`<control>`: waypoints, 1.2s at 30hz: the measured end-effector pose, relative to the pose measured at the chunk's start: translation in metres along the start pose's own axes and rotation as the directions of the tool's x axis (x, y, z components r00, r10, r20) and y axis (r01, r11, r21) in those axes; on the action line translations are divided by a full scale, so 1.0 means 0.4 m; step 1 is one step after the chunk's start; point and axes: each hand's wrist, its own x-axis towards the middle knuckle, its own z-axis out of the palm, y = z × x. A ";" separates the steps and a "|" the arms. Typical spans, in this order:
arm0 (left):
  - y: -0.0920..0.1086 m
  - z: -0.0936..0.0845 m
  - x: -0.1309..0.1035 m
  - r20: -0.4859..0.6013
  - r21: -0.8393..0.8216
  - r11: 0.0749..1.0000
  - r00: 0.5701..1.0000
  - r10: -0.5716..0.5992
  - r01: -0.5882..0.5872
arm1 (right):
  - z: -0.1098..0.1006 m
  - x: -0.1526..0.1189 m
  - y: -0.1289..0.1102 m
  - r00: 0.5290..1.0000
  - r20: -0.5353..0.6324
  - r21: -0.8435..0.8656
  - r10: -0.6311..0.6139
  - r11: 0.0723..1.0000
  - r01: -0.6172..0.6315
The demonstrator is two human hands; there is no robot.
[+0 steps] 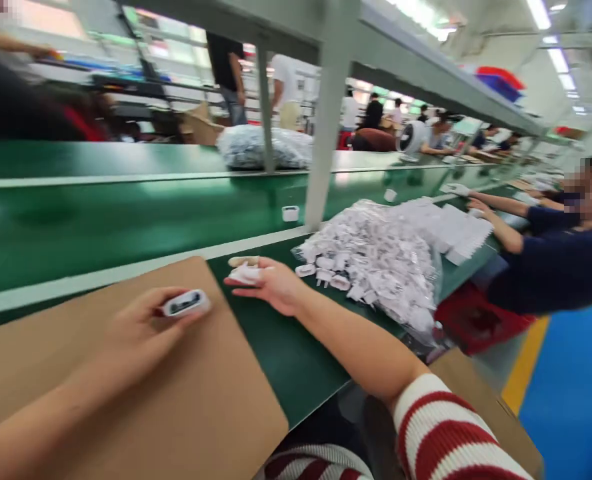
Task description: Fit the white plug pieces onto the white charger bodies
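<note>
Over the brown cardboard sheet, my left hand grips a small white plastic housing between thumb and fingers, its dark inside facing up. My right hand reaches over the green table just past the cardboard's edge. A small white piece lies at its fingers, which look covered at the tips; its shape is blurred. Right of that hand, a clear plastic bag spills a heap of white plastic parts, with a few loose ones at its near edge.
Behind the table runs a green conveyor belt carrying a white housing. A grey metal post stands beyond the heap. At the right, a person in a dark shirt works beside stacked white parts. A red crate sits below.
</note>
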 end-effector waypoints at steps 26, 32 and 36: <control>0.016 0.027 -0.067 0.124 -0.375 0.922 0.981 0.147 -0.091 | 0.076 -0.065 0.023 0.891 0.197 -0.658 -0.408 0.619 0.429; 0.013 0.028 -0.061 0.116 -0.397 0.911 0.979 0.167 -0.109 | 0.092 -0.098 0.000 0.781 0.406 -0.787 -0.474 0.253 0.563; 0.003 0.037 -0.062 0.089 -0.418 0.899 0.979 0.185 -0.132 | 0.102 -0.096 0.010 0.756 0.545 -0.815 -0.363 -0.016 0.580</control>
